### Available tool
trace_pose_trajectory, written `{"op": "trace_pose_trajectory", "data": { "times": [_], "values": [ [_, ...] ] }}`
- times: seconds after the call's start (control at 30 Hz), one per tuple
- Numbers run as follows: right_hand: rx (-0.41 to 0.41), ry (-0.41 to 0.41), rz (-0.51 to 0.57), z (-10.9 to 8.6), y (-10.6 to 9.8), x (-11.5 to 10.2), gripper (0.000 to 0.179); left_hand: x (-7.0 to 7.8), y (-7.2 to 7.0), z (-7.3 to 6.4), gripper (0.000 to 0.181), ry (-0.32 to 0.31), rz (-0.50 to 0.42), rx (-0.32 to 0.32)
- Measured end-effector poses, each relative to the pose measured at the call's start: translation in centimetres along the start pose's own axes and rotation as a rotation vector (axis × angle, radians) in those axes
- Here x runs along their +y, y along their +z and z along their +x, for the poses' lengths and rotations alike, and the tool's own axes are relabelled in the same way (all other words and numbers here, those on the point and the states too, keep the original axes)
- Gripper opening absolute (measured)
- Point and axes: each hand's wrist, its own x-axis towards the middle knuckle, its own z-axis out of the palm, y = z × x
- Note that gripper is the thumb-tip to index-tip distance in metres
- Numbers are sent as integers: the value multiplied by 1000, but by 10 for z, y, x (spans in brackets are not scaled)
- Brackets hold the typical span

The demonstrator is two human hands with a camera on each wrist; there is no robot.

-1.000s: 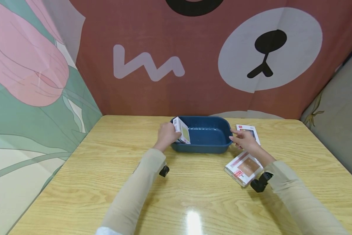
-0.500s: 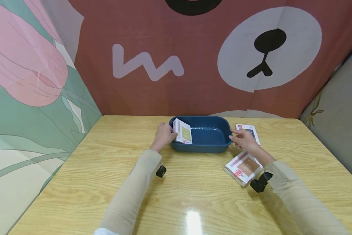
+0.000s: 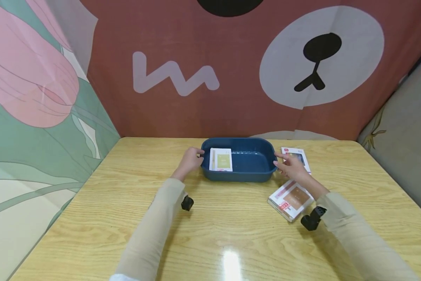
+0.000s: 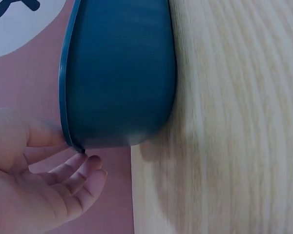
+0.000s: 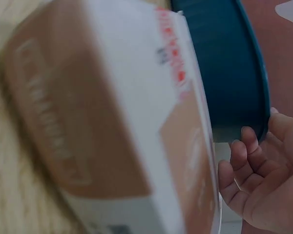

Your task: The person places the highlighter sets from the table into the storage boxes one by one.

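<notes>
Tub [image 3: 236, 177] stretches its long way from grip to grip, neither nearer: left hand [image 3: 190, 161] pinches one end, right hand [image 3: 293, 168] the other.

Can't see all of the far box [image 3: 299, 156], with the right-hand grip [image 3: 292, 168] over its lower part. Can't see the back corner of the near box [image 3: 290, 200] from above, either. Too small to read, all the tiny words on the yellow-picture box [image 3: 222, 160]. Hard to look into the tub [image 3: 238, 177] from the left wrist: shows only outside wall, cut off at the top edge. Sliced by the left edge there, too, in the left-hand grip [image 4: 29, 180]. Too blurry to read on the near box's brown side from the right wrist.
</notes>
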Motion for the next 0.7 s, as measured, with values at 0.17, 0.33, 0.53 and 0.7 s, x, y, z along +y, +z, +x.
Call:
{"op": "trace_pose_trajectory", "data": {
  "times": [0.17,0.33,0.53,0.7],
  "values": [
    [29,-57,-69,-4,1,3,49,-108,55,71,32,70,-31,14],
    [52,-87,-117,-12,-1,5,52,-170,84,109,38,109,-138,16],
    [71,-107,-180,-24,-3,4,55,-36,13,15,38,-22,-166,-29],
    [55,-135,-219,-30,-4,0,52,71,-43,-59,37,-117,-178,-68]
  ]
}}
